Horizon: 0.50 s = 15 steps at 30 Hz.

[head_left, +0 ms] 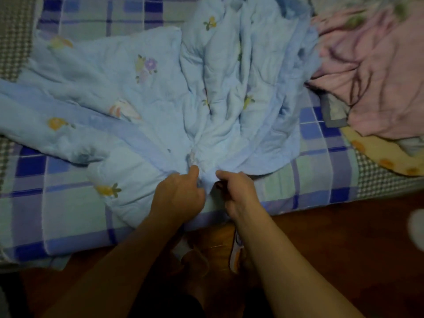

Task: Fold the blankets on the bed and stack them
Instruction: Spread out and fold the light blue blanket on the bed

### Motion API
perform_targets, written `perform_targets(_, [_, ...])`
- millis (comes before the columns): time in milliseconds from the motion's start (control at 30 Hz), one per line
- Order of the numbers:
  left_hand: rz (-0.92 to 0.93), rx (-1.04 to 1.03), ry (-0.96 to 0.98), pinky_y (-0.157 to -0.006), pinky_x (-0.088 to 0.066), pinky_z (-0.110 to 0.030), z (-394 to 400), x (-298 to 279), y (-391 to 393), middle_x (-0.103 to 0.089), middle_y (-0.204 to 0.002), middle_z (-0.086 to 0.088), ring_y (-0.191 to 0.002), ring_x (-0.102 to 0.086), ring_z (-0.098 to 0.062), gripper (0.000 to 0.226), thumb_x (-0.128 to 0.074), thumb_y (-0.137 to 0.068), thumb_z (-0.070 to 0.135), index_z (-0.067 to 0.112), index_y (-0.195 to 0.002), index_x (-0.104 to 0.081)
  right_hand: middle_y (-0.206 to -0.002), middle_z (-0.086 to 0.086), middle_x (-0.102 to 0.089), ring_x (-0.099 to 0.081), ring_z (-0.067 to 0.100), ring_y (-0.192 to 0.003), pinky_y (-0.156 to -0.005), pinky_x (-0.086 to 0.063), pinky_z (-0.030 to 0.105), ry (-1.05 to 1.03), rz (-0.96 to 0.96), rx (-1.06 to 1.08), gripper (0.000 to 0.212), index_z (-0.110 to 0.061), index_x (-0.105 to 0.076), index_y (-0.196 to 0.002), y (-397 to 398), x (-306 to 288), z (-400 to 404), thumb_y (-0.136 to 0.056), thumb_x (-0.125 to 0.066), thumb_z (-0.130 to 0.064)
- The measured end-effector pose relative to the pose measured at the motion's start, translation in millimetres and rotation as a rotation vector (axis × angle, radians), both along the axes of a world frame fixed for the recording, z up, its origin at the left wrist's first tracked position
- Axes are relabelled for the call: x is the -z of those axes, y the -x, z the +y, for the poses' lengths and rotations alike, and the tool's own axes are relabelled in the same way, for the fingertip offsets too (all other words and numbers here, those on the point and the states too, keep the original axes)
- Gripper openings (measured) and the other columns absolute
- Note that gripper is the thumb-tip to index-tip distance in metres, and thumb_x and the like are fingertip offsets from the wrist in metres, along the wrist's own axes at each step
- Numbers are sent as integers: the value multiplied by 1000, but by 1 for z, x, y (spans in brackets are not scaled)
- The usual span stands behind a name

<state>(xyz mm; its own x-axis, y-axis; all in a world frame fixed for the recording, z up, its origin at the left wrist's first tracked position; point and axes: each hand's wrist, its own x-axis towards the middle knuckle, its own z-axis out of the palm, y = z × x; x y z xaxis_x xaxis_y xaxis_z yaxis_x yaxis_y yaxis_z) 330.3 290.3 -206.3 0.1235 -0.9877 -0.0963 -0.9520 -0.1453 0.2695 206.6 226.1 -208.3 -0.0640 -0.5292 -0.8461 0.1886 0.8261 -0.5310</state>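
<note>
1. Nearest in, at six o'clock, it's dark wood floor (344,260) and two bare forearms reaching up to the bed edge.
2. Left hand (181,193) and right hand (238,193) meet side by side at centre, fingers curled, each gripping a bunch of the blue quilt (142,88) right at the near edge of the bed.
3. From that gathered point the quilt fans out towards twelve o'clock in deep pleats, with a wide flap lying out to nine o'clock. Flower prints all over it, and nothing squared up yet.
4. Under it, the checked sheet (68,210) shows at seven and four o'clock.
5. Out at two o'clock, well apart from the hands, a pink blanket (378,88) sits rumpled, touching the quilt's right side, with a yellow blanket (376,154) peeking out beneath at three o'clock.
6. My read: this is the opening step, finding an edge on the first blanket; no fold made, no stack begun.
7. The next move likely calls for the hands to part along the hem, draw it taut and spread the quilt flat before folding.
</note>
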Motion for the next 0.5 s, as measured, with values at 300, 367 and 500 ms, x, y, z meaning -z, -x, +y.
perform_targets(300, [-191, -70, -131, -39, -44, -32, 7, -4, 12, -54, -47, -16, -41, -56, -34, 46, -44, -82, 41, 7, -100, -69, -76, 16, -69, -71, 32, -79, -66, -59, 37, -44, -150, -195, 20, 7, -70, -95, -20, -18, 10, -76, -73, 0])
perform_targets(367, [-217, -51, -164, -40, -44, -35, 11, -17, 4, -54, -48, -17, -41, -56, -35, 39, -46, -83, 34, 9, -102, -68, -84, 10, -71, -70, 28, -87, -67, -57, 30, -48, -279, -167, 23, 2, -69, -105, -15, -20, 6, -84, -70, -4])
perform_targets(500, [-318, 60, -115, -39, -33, -28, 30, -59, -29, -49, -45, -16, -35, -49, -31, 52, -78, -65, 19, 4, -114, -71, -123, 15, -68, -64, 32, -115, -96, -53, 42, 36, -570, 237, 33, -7, -63, -125, 25, 1, -47, -94, -64, -17])
